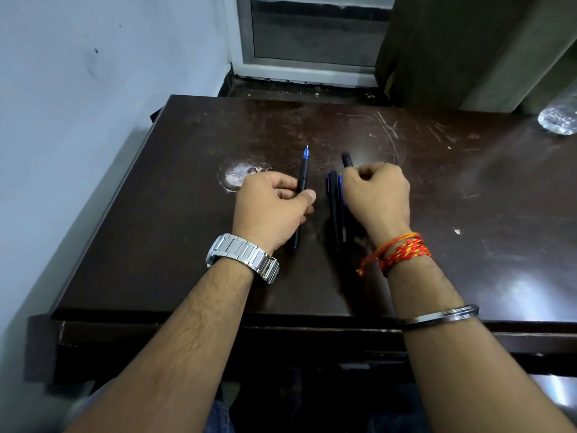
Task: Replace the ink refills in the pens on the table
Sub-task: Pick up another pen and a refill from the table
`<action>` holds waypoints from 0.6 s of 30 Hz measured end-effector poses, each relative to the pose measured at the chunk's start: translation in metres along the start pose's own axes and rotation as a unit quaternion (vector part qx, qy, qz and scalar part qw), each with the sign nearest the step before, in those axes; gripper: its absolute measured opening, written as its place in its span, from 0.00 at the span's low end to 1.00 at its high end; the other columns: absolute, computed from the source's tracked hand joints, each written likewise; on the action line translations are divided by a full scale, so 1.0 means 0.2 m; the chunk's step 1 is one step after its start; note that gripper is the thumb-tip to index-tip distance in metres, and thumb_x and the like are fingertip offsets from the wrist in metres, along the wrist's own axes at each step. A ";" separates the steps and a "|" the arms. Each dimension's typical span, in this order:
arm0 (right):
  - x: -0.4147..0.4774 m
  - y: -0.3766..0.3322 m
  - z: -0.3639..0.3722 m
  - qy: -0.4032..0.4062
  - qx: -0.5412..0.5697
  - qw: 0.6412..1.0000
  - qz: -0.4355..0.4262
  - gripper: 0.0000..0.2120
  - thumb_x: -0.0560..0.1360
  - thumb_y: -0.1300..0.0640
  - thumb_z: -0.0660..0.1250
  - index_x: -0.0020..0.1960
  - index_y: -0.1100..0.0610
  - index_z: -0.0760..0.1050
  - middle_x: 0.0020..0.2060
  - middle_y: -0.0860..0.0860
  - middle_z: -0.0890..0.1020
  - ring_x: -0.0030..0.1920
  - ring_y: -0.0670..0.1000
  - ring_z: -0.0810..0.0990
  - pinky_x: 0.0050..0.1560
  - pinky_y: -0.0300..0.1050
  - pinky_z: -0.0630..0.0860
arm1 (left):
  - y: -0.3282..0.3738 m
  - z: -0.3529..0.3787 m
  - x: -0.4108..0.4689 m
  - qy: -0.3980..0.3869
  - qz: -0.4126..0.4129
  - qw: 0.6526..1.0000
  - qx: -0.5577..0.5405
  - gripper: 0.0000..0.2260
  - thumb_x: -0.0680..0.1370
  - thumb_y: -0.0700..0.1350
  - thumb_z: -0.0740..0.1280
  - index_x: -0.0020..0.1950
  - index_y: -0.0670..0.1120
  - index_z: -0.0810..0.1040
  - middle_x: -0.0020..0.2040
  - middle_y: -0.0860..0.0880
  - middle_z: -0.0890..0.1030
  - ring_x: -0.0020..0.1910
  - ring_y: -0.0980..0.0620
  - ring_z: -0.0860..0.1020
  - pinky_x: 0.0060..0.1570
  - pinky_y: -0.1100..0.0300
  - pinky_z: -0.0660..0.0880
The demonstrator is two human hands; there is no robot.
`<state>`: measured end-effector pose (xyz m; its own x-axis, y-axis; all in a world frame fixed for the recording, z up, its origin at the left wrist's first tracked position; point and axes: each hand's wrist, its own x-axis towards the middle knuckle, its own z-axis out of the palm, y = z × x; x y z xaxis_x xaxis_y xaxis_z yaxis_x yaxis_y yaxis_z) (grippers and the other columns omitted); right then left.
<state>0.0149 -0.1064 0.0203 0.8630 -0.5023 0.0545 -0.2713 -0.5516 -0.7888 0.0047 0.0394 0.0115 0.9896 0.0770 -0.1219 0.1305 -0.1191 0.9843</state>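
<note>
Black pen (302, 179) gripped by left hand (268, 207), barrel (347, 159) by right hand (379, 195), two pens (334, 207) between

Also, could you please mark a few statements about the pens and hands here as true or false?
The left hand grips a blue-tipped pen. True.
That pen's tip points toward the person. False: it points away, toward the far edge of the table.
The right wrist wears a wristwatch. False: the watch is on the left wrist.
Dark pens lie on the table between the hands. True.
A black piece sticks out past the right hand's curled fingers. True.
</note>
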 end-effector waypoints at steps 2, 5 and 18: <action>-0.02 -0.04 0.01 0.003 0.045 0.999 -0.013 0.12 0.73 0.53 0.64 0.32 0.53 0.76 0.26 0.44 0.76 0.29 0.41 0.73 0.25 0.27 0.66 | 0.00 0.00 0.00 -0.001 0.004 1.000 0.004 0.07 0.72 0.38 0.75 0.44 0.45 0.79 0.31 0.49 0.84 0.35 0.50 0.86 0.38 0.52 0.83; -0.05 -0.07 0.04 -0.005 0.098 0.995 -0.019 0.08 0.74 0.53 0.64 0.37 0.51 0.77 0.29 0.42 0.78 0.31 0.37 0.74 0.28 0.24 0.67 | 0.00 0.01 0.00 0.007 0.009 1.000 0.017 0.06 0.71 0.40 0.76 0.40 0.48 0.80 0.31 0.48 0.84 0.34 0.47 0.85 0.38 0.50 0.83; -0.06 -0.11 0.03 -0.026 0.389 0.921 0.014 0.06 0.70 0.64 0.70 0.42 0.54 0.78 0.35 0.54 0.84 0.28 0.45 0.75 0.30 0.42 0.74 | 0.02 0.01 -0.03 -0.013 0.022 0.997 0.077 0.07 0.67 0.43 0.79 0.39 0.48 0.81 0.31 0.48 0.84 0.30 0.49 0.83 0.33 0.54 0.81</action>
<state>0.0129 -0.0851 0.0330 0.8851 -0.4652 0.0131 0.0757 0.1160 -0.9904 -0.0013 0.0363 0.0157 0.9955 0.0426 -0.0852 0.0936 -0.2728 0.9575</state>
